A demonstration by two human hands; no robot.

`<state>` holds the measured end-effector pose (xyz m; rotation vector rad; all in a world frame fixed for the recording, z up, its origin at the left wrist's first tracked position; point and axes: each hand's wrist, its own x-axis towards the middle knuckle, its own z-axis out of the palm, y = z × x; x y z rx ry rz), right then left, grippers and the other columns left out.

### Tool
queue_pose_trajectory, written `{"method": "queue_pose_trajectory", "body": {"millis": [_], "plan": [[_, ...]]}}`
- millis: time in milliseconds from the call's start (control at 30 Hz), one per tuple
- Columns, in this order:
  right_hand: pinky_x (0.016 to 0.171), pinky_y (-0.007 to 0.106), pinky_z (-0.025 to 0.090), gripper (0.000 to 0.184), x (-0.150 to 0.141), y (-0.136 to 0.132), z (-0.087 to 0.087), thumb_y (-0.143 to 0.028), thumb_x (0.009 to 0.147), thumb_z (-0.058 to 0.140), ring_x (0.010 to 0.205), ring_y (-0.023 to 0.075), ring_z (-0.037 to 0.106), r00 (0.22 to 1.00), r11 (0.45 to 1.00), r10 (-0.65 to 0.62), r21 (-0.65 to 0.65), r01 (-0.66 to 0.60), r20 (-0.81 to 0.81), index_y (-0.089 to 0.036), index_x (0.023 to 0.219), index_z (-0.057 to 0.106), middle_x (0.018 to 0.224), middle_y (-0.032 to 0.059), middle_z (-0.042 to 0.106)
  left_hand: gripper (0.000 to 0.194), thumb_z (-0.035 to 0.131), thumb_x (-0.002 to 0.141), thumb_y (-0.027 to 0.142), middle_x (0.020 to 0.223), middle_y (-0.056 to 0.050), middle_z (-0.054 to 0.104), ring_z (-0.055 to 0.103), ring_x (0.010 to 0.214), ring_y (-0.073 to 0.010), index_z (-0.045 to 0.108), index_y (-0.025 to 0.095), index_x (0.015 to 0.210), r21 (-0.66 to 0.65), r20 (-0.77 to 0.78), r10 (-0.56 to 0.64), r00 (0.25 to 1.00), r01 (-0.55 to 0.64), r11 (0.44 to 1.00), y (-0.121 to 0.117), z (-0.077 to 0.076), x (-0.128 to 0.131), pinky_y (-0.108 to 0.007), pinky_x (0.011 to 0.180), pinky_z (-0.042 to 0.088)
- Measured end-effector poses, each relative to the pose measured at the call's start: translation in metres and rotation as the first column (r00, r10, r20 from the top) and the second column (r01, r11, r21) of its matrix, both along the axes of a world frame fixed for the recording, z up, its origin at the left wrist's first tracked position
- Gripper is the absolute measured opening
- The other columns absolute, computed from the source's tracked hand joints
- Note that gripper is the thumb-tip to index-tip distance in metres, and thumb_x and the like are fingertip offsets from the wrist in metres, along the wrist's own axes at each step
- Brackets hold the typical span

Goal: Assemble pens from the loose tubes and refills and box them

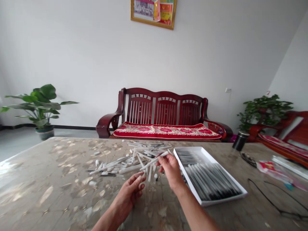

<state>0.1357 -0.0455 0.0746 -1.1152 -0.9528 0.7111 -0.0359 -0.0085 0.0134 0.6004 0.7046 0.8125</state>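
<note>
White plastic tubes lie heaped on a stone-patterned table, left of a white tray of pens. The right hand pinches one tube; the left hand, half-open, holds nothing visible.

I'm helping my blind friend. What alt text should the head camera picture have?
Two hands work over a table: the right hand pinches a white tube above a messy pile of tubes, and the left hand is open nearby. A white tray holds neat rows of black-tipped tubes. A red wooden sofa stands behind.
</note>
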Motion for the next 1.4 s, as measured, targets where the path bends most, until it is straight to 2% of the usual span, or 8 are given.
{"method": "queue_pose_trajectory", "body": {"millis": [100, 167, 367, 533, 700, 933, 1133, 1400], "plan": [[0.041, 0.019, 0.043, 0.045, 0.042, -0.001, 0.018, -0.055, 0.068, 0.07, 0.064, 0.0161, 0.063, 0.993, 0.993, -0.078, -0.082, 0.085, 0.086, -0.016, 0.09, 0.064, 0.075, 0.0024, 0.066, 0.028, 0.079, 0.074, 0.013, 0.085, -0.001, 0.073, 0.066, 0.057, -0.0075, 0.069, 0.018, 0.1, 0.024, -0.012, 0.057, 0.998, -0.057, 0.998, 0.005, 0.0, -0.003, -0.015, 0.048, 0.053], [0.044, 0.02, 0.044, 0.043, 0.072, -0.003, 0.026, -0.055, 0.075, 0.06, 0.066, 0.016, 0.063, 0.951, 0.971, -0.12, -0.168, 0.173, 0.285, -0.016, 0.093, 0.063, 0.079, 0.0033, 0.066, 0.024, 0.075, 0.077, 0.011, 0.084, -0.001, 0.073, 0.066, 0.056, -0.0071, 0.069, 0.018, 0.1, 0.034, -0.031, 0.091, 0.995, -0.089, 0.995, 0.007, 0.0, -0.004, -0.014, 0.048, 0.053], [0.048, 0.02, 0.036, 0.017, 0.142, -0.023, 0.026, -0.034, 0.078, 0.058, 0.057, 0.014, 0.058, 0.733, 0.809, -0.03, -0.414, 0.417, 0.68, -0.018, 0.074, 0.061, 0.059, -0.0026, 0.058, 0.019, 0.072, 0.079, 0.007, 0.079, -0.001, 0.072, 0.065, 0.053, -0.0072, 0.068, 0.016, 0.095, 0.043, -0.061, 0.184, 0.981, -0.181, 0.982, 0.011, -0.001, -0.004, -0.014, 0.045, 0.051], [0.06, 0.024, 0.033, 0.013, 0.16, -0.044, 0.013, -0.017, 0.071, 0.062, 0.069, 0.0176, 0.062, 0.492, 0.659, 0.171, -0.47, 0.587, 0.854, -0.018, 0.058, 0.059, 0.061, 0.0018, 0.063, 0.02, 0.075, 0.075, 0.008, 0.077, -0.001, 0.072, 0.064, 0.052, -0.0074, 0.068, 0.015, 0.093, 0.041, -0.057, 0.199, 0.978, -0.197, 0.98, 0.013, -0.004, -0.004, -0.015, 0.046, 0.051], [0.066, 0.026, 0.035, 0.01, 0.157, -0.056, 0.001, -0.016, 0.072, 0.063, 0.087, 0.0228, 0.067, 0.344, 0.594, 0.327, -0.475, 0.649, 0.88, -0.018, 0.08, 0.07, 0.087, 0.0087, 0.074, 0.025, 0.081, 0.068, 0.011, 0.077, -0.001, 0.072, 0.064, 0.053, -0.0082, 0.069, 0.016, 0.089, 0.048, -0.064, 0.198, 0.978, -0.195, 0.98, 0.014, -0.005, -0.004, -0.015, 0.046, 0.05], [0.072, 0.029, 0.04, 0.022, 0.137, -0.058, 0.009, -0.024, 0.083, 0.057, 0.1, 0.0271, 0.068, 0.21, 0.6, 0.363, -0.4, 0.692, 0.908, -0.02, 0.101, 0.07, 0.104, 0.0129, 0.074, 0.039, 0.086, 0.052, 0.029, 0.069, 0.002, 0.069, 0.057, 0.051, -0.0069, 0.068, 0.016, 0.083, 0.122, -0.099, 0.386, 0.917, -0.374, 0.919, 0.017, -0.005, -0.007, -0.016, 0.046, 0.044], [0.076, 0.025, 0.043, 0.022, 0.059, -0.015, 0.005, -0.023, 0.085, 0.056, 0.101, 0.0212, 0.068, 0.201, 0.807, 0.282, -0.345, 0.48, 0.938, -0.026, 0.097, 0.074, 0.105, 0.0039, 0.076, 0.044, 0.08, 0.048, 0.04, 0.07, 0.0, 0.069, 0.057, 0.056, -0.0107, 0.067, 0.017, 0.084, 0.214, -0.161, 0.456, 0.875, -0.42, 0.882, 0.017, -0.005, -0.007, -0.02, 0.048, 0.042], [0.078, 0.029, 0.047, 0.028, -0.028, 0.051, -0.024, -0.04, 0.088, 0.057, 0.097, 0.0238, 0.069, 0.146, 0.842, 0.267, -0.304, 0.445, 0.953, -0.021, 0.102, 0.072, 0.108, 0.0093, 0.073, 0.038, 0.075, 0.053, 0.039, 0.066, 0.0, 0.067, 0.059, 0.058, -0.0145, 0.065, 0.017, 0.082, 0.322, -0.197, 0.459, 0.866, -0.385, 0.865, 0.023, -0.01, -0.005, -0.024, 0.05, 0.043]]}}
